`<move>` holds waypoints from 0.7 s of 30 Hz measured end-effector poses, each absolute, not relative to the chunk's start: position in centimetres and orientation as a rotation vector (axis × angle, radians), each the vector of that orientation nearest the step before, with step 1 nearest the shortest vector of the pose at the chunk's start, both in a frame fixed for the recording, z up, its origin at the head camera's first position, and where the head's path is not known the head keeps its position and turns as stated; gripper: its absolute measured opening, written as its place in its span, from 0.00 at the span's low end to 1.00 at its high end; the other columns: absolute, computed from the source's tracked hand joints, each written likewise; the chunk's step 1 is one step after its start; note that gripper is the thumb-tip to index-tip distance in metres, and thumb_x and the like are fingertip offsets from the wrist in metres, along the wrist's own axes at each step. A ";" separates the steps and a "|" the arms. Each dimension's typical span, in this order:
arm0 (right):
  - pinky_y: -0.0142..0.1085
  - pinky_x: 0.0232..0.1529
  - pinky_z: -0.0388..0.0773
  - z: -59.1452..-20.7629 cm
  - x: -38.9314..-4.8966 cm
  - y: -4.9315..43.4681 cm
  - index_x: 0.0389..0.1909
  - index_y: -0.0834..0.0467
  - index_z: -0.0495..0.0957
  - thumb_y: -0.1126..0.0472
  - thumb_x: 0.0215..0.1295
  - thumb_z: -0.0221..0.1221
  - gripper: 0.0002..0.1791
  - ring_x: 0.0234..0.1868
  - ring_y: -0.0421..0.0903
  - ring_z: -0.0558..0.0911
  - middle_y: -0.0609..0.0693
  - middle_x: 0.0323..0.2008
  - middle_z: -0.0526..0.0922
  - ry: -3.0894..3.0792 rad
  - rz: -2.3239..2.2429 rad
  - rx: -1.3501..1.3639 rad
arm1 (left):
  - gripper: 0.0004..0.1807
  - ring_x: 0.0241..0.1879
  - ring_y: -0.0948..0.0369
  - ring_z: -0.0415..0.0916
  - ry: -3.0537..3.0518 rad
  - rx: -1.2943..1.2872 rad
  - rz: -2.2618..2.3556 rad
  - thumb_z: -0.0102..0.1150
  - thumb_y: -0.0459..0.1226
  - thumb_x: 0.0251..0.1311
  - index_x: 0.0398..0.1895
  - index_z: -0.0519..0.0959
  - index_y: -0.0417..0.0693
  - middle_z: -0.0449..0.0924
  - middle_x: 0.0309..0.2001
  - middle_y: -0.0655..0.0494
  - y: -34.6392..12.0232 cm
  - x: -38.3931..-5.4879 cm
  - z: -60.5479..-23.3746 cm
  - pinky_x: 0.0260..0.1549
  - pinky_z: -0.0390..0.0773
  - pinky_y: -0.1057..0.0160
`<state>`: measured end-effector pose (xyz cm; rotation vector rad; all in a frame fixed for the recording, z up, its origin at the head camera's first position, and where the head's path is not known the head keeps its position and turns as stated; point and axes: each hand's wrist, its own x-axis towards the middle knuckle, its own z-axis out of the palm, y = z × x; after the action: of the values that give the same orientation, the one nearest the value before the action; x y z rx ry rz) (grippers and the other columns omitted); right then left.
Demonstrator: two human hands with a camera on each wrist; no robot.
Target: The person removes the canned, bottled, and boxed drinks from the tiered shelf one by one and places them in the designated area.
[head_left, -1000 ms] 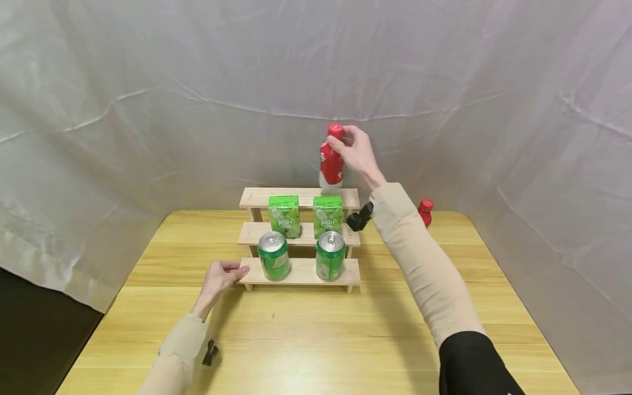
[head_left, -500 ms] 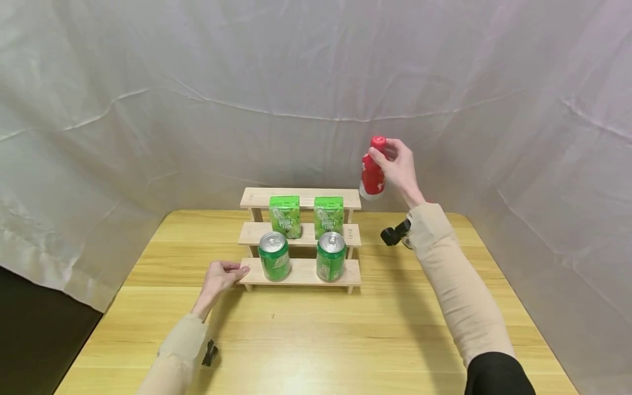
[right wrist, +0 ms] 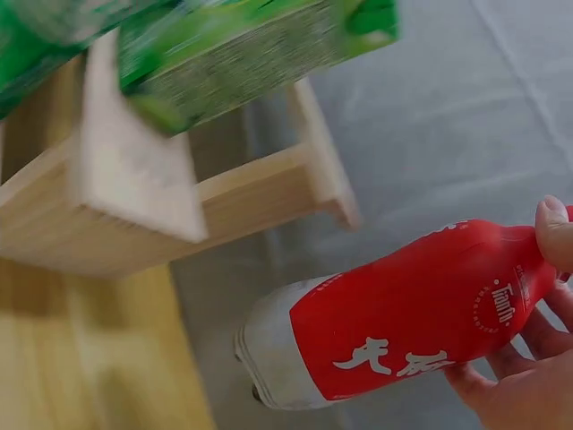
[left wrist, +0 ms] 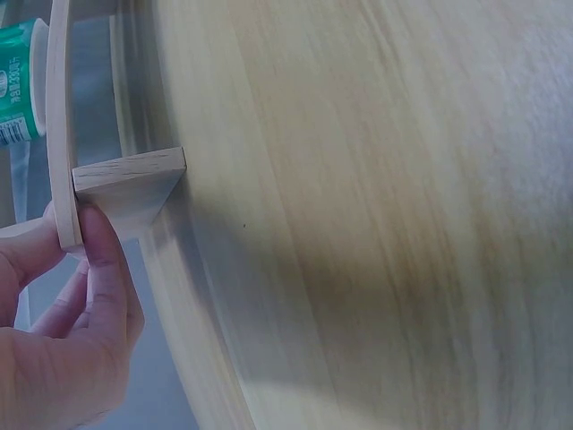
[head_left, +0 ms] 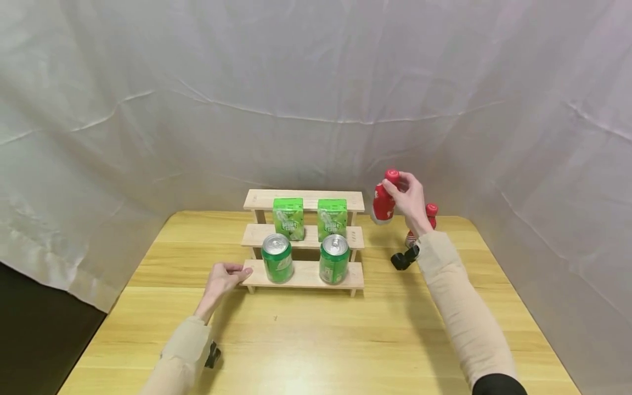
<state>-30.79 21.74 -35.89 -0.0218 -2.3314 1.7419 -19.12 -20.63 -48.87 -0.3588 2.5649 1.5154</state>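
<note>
So the right hand is pinching a red bottle by the neck and holding it in the air, while the left hand, well apart from it, is gripping the near end of the lowest board of a wooden rack. I'd be going for a firm pinch there, since a neck-only hold is probably letting the base swing, and I'd be watching the gap to the rack's end, just left of the right hand. The left looks like it's steadying things; tugging might be wobbling that can beside its fingers. Head view's showing a second red bottle poking out past the right wrist, which the right wrist view isn't catching, but that one's giving the white lettering way clearer. Only the left wrist view is showing fingers tucking under the board, right by a leg.
</note>
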 end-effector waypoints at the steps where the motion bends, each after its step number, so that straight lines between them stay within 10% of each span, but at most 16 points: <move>1: 0.34 0.63 0.75 -36.6 -30.8 21.9 0.67 0.65 0.67 0.57 0.70 0.62 0.29 0.61 0.50 0.74 0.64 0.64 0.75 -2.326 1.743 -0.031 | 0.27 0.47 0.46 0.84 2.564 -0.361 1.517 0.66 0.41 0.64 0.56 0.76 0.25 0.81 0.53 0.27 -20.6 -19.1 -48.9 0.49 0.85 0.53; 5: 0.27 0.56 0.72 -39.1 -30.9 22.3 0.66 0.66 0.67 0.59 0.71 0.61 0.28 0.58 0.48 0.74 0.65 0.63 0.75 -2.328 1.755 -0.076 | 0.27 0.47 0.45 0.83 2.568 -0.358 1.518 0.66 0.41 0.64 0.56 0.76 0.25 0.81 0.53 0.27 -20.5 -19.0 -48.8 0.49 0.85 0.53; 21: 0.51 0.75 0.66 -44.0 -30.9 23.3 0.69 0.70 0.61 0.61 0.72 0.59 0.30 0.71 0.62 0.69 0.70 0.68 0.69 -2.420 1.790 -0.132 | 0.25 0.41 0.52 0.84 2.585 -0.365 1.526 0.66 0.40 0.64 0.54 0.77 0.25 0.83 0.50 0.29 -20.5 -19.1 -49.1 0.46 0.86 0.53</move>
<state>-30.86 23.32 -44.05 -0.1317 -2.4198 1.7900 -19.10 -20.49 -49.08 -0.3647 2.5848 1.5258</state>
